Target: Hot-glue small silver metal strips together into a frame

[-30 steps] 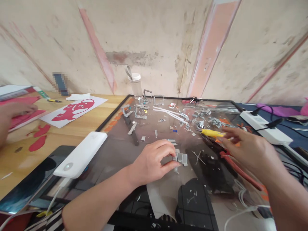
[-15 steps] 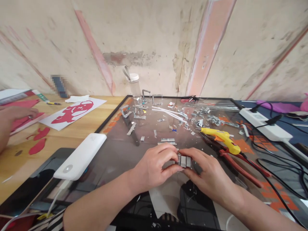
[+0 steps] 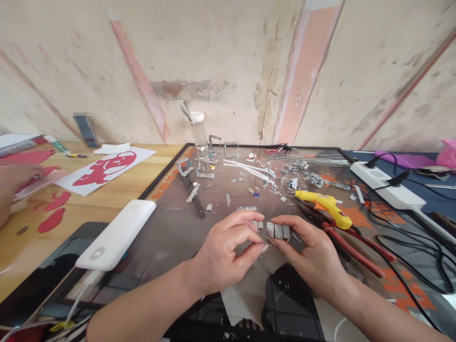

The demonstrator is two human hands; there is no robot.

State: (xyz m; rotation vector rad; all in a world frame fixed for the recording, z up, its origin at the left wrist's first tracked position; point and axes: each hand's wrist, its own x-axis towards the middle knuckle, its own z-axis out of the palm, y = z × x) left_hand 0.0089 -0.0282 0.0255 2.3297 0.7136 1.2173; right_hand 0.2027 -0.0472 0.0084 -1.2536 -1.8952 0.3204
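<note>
Nearest me, at my left, a white cable [image 3: 75,301] runs up to a white device [image 3: 117,235] that rests partly over a dark tablet [image 3: 39,275]. Ahead of my forearms, my right hand [image 3: 313,247] grips a small grey block [image 3: 280,231] between thumb and fingers, its face split into upright segments. My left hand [image 3: 226,249] is curled just beside it, thumb and fingertips drawn together; I can't tell whether they pinch anything. Both hands are above a dark glossy panel [image 3: 171,228] with a black frame.

To the right of my right hand lie red-handled pliers [image 3: 352,251], with a yellow glue gun [image 3: 326,206] beside them and its black cord trailing away. At my far left, another person's hand [image 3: 17,183] is over red paper [image 3: 26,156] on the wooden desk [image 3: 121,187].

Farther out, grey scraps [image 3: 317,179] litter the panel, with white sticks [image 3: 247,169] crossing among them. A white power strip [image 3: 386,185] lies along the right side. Beyond, near the stained wall [image 3: 221,57], stands a clear bottle [image 3: 198,132] with a white lid.
</note>
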